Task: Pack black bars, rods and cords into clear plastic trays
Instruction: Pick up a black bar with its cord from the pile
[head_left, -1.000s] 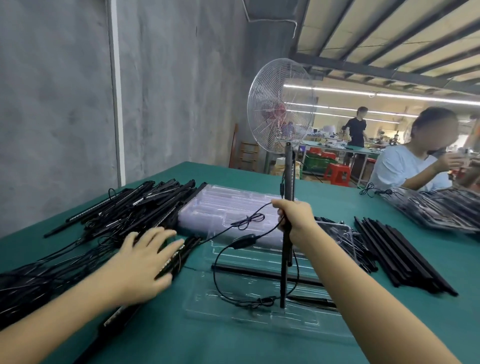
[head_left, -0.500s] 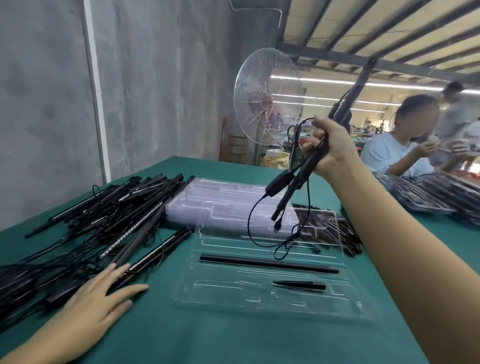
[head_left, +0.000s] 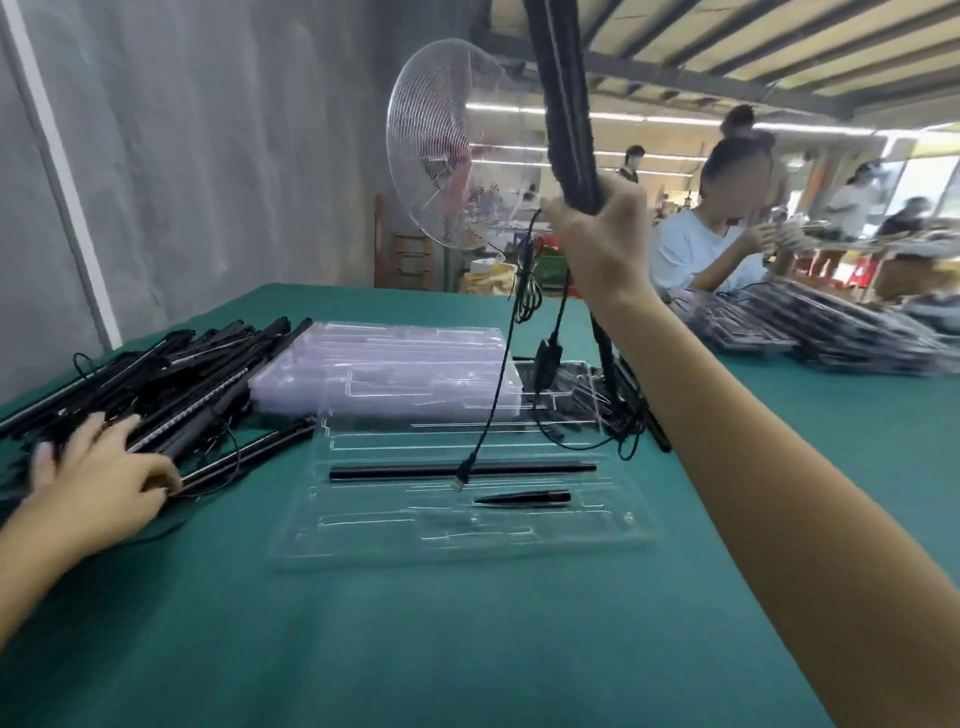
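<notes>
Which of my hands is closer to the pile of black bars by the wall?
Left. The left hand lies on the near edge of the pile, while the right hand is raised far to its right, above the tray, gripping a bar.

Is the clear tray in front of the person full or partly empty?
Partly empty. The clear tray holds only a long black rod and a short black piece; other slots are bare.

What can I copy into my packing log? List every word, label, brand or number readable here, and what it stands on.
No text can be read.
Black bar in the right hand: motion-blurred, no print visible.
Clear tray and the black rod in it: no lettering shows.
Pile of bars: only a pale dotted strip.
Background workshop: too small and blurred.
</notes>
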